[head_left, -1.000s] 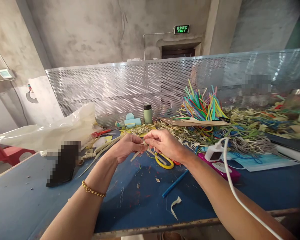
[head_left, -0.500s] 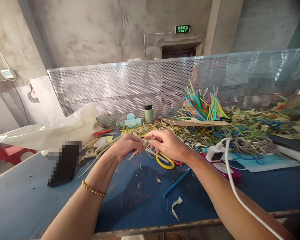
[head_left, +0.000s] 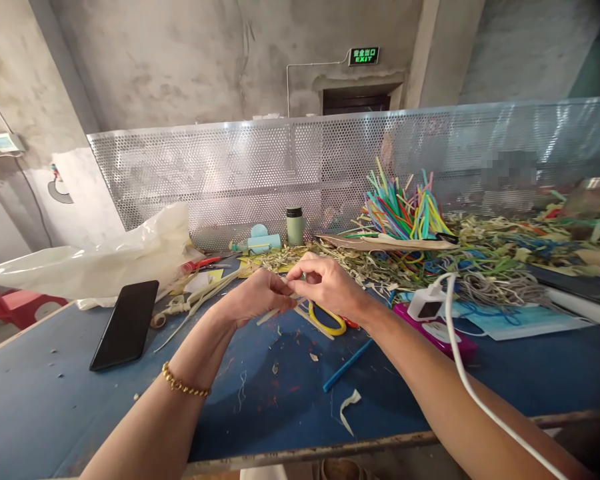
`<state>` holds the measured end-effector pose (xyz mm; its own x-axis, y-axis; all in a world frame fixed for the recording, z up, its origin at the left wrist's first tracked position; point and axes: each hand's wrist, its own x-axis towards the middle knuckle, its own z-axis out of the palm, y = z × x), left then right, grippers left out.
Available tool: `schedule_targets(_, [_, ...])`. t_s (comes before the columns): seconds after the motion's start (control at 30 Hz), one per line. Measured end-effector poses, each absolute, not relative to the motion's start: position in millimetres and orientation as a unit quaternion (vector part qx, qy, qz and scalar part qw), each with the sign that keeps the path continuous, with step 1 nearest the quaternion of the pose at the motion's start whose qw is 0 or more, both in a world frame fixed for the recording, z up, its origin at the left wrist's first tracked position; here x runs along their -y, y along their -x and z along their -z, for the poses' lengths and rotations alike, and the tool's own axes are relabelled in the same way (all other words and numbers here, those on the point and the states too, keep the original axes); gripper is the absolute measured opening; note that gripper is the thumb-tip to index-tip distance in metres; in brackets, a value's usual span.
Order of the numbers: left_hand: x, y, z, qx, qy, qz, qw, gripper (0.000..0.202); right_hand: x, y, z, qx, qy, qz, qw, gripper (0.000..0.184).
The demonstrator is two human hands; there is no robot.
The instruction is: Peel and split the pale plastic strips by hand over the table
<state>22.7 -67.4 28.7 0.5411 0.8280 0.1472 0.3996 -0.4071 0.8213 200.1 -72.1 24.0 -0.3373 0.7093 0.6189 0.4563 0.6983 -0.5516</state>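
My left hand point(head_left: 257, 295) and my right hand point(head_left: 327, 283) meet above the middle of the blue table, fingertips almost touching. Both are closed in a pinch on a thin pale strip point(head_left: 269, 317), whose loose end hangs below the left fingers. Most of the strip is hidden behind my fingers. Just under the right hand lie yellow-handled scissors point(head_left: 336, 329), partly covered by that hand. A blue stick point(head_left: 347, 367) rests on the table near my right forearm, and a curled pale scrap point(head_left: 349, 413) lies closer to the front edge.
A black phone point(head_left: 125, 327) and a plastic sheet point(head_left: 95, 260) lie left. Behind stand a green bottle point(head_left: 295, 228) and colourful pipe cleaners point(head_left: 405, 210) before a perforated metal screen point(head_left: 230, 173). Dried strips point(head_left: 485, 247), a purple power strip point(head_left: 443, 333) and a white cable point(head_left: 460, 363) occupy the right.
My fingers have drawn closer together around the pale strip, and less of it shows between them. The whole view has shifted slightly.
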Motion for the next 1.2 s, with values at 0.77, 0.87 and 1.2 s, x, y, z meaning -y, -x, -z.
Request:
schedule_targets(0.77, [56,-19,-25,-0.334,-0.69,-0.347,0.539,0.016,74,-217,-38,0.856,0.383,-0.031,0.345,0.026])
schedule_targets(0.87, [58,-21,-26,-0.363,-0.702,-0.348,0.504,0.018,73,-215,-34,0.867,0.364,0.013,0.34,0.018])
schedule_targets(1.2, [62,-25,-25,-0.394,-0.757,-0.314,0.416,0.018,69,-211,-26,0.869,0.368,0.072,0.323,0.016])
